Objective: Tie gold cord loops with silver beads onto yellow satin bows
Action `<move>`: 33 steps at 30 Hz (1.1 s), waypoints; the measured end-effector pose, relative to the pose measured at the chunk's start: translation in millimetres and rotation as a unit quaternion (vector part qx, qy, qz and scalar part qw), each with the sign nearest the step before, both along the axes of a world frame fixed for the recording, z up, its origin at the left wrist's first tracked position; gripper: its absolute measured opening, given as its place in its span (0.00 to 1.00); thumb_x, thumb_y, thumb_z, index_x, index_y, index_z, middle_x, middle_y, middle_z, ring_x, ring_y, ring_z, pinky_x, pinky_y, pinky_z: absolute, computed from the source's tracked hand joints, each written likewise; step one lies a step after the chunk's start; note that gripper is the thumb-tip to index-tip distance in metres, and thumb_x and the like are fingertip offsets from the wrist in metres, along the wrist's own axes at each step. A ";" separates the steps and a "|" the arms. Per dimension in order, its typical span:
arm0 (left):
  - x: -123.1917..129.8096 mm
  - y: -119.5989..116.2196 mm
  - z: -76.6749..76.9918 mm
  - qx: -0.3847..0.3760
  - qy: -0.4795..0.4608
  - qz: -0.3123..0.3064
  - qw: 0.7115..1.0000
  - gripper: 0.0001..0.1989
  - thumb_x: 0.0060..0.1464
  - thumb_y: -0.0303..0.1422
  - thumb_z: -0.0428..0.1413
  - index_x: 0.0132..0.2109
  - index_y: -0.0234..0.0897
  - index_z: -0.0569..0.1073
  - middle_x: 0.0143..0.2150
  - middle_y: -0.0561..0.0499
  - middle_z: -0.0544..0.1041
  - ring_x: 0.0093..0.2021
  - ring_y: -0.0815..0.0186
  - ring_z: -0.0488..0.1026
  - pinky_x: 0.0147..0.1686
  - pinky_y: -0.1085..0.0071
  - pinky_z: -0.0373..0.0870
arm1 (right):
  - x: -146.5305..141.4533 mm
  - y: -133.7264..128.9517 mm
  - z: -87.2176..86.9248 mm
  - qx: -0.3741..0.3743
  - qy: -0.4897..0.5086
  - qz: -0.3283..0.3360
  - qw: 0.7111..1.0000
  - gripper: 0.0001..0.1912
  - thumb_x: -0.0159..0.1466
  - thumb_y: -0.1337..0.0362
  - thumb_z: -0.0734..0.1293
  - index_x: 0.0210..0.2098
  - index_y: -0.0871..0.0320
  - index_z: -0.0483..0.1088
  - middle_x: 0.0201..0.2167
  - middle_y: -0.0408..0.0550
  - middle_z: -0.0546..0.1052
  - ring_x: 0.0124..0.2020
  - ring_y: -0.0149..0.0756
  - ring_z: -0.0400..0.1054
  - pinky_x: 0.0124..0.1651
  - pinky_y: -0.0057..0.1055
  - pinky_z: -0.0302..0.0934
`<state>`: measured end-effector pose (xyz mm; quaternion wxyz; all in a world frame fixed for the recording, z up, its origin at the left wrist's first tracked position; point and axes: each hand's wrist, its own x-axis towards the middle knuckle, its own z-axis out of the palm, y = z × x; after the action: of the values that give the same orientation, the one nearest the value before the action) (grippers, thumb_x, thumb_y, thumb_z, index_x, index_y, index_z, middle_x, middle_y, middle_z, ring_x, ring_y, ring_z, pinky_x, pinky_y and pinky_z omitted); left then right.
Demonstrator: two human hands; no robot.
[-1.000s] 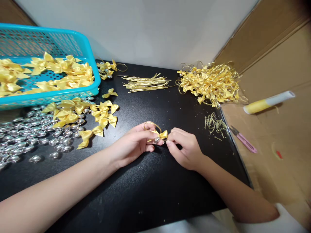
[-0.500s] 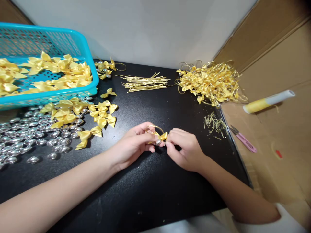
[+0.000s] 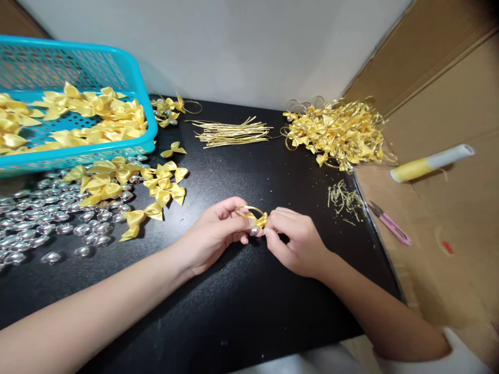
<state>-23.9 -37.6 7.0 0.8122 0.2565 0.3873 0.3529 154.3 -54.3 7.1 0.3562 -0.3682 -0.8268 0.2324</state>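
Over the middle of the black table, my left hand (image 3: 224, 228) pinches a yellow ribbon bow (image 3: 260, 221) that has a shiny silver bead (image 3: 254, 230) against it. A loop of gold cord (image 3: 249, 208) rises from the bow above my left thumb. Close on the right, my right hand (image 3: 294, 236) is closed with thumb and forefinger pressed together at the bow's right side. What those fingertips pinch is mostly hidden, perhaps the bow's edge or a cord end.
A turquoise basket (image 3: 146, 104) of yellow bows stands at left, with silver beads (image 3: 50, 223) and loose bows (image 3: 161, 182) before it. Gold cords (image 3: 234, 132) lie at the back. Finished looped bows (image 3: 339, 132) pile right, near cord scraps (image 3: 345, 200), pink-handled snips (image 3: 393, 228) and a roll (image 3: 432, 163).
The gold loop has tilted flatter and the bow has turned slightly between my fingers. Both hands stay in nearly the same place.
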 end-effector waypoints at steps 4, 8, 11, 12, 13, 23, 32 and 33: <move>-0.9 -0.1 -0.5 0.001 -0.006 -0.003 1.000 0.10 0.43 0.24 0.65 0.29 0.34 0.70 0.24 0.55 0.77 0.25 0.73 0.74 0.22 0.83 0.69 | -0.5 0.1 -0.1 -0.002 0.013 0.001 1.000 0.12 0.64 0.75 0.59 0.27 0.57 0.64 0.22 0.41 0.70 0.25 0.28 0.61 0.31 0.26 0.58; -1.7 0.1 -0.7 -0.009 -0.026 0.004 1.000 0.11 0.43 0.24 0.66 0.29 0.34 0.70 0.25 0.54 0.78 0.25 0.74 0.74 0.23 0.83 0.71 | -2.0 -0.6 -0.2 -0.011 0.036 0.000 0.999 0.11 0.65 0.75 0.59 0.28 0.58 0.65 0.24 0.42 0.70 0.26 0.28 0.62 0.31 0.26 0.58; -2.6 0.0 -2.6 -0.013 -0.055 0.006 0.998 0.12 0.45 0.25 0.66 0.29 0.35 0.69 0.26 0.54 0.79 0.28 0.72 0.76 0.25 0.82 0.73 | -3.6 -2.7 -1.6 -0.023 0.062 -0.017 0.998 0.10 0.65 0.74 0.59 0.29 0.57 0.65 0.23 0.41 0.68 0.25 0.28 0.60 0.30 0.27 0.56; -3.0 -0.2 -3.3 -0.013 -0.063 0.005 0.998 0.12 0.45 0.25 0.67 0.30 0.35 0.69 0.26 0.54 0.79 0.28 0.72 0.77 0.25 0.82 0.74 | -4.1 -3.6 -2.3 -0.028 0.070 -0.024 0.997 0.10 0.65 0.74 0.59 0.28 0.57 0.64 0.23 0.40 0.67 0.25 0.27 0.59 0.30 0.27 0.56; -3.2 -0.4 -3.8 -0.014 -0.070 0.005 0.997 0.12 0.45 0.25 0.67 0.30 0.34 0.69 0.26 0.54 0.79 0.28 0.72 0.77 0.26 0.81 0.75 | -4.6 -4.6 -3.1 -0.033 0.077 -0.031 0.996 0.11 0.66 0.74 0.59 0.28 0.57 0.64 0.22 0.40 0.66 0.24 0.27 0.58 0.29 0.27 0.55; -1.7 -1.4 -2.5 -0.017 -0.090 0.024 0.996 0.11 0.44 0.24 0.68 0.29 0.34 0.71 0.26 0.56 0.77 0.30 0.71 0.78 0.28 0.79 0.77 | -8.1 -10.1 -9.7 -0.082 0.116 -0.068 0.988 0.10 0.67 0.72 0.59 0.29 0.57 0.65 0.22 0.38 0.64 0.21 0.25 0.52 0.26 0.27 0.52; -0.6 -3.3 -8.3 0.015 -0.077 0.030 0.996 0.09 0.44 0.27 0.69 0.36 0.38 0.80 0.29 0.52 0.82 0.30 0.71 0.78 0.33 0.79 0.76 | -8.4 -11.1 -12.4 -0.085 0.109 -0.095 0.986 0.10 0.67 0.72 0.59 0.28 0.57 0.64 0.23 0.38 0.65 0.22 0.24 0.54 0.27 0.26 0.52; -0.2 -3.6 -8.5 0.016 -0.071 0.035 0.997 0.10 0.44 0.27 0.69 0.37 0.38 0.81 0.30 0.52 0.82 0.30 0.72 0.78 0.34 0.79 0.76 | -8.6 -11.5 -12.4 -0.083 0.107 -0.099 0.986 0.10 0.66 0.72 0.59 0.28 0.57 0.64 0.23 0.38 0.65 0.22 0.24 0.54 0.27 0.26 0.52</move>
<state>-24.1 -41.2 -1.5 0.8203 0.2301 0.3321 0.4049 145.7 -65.9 -5.3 0.4324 -0.4495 -0.7210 0.3018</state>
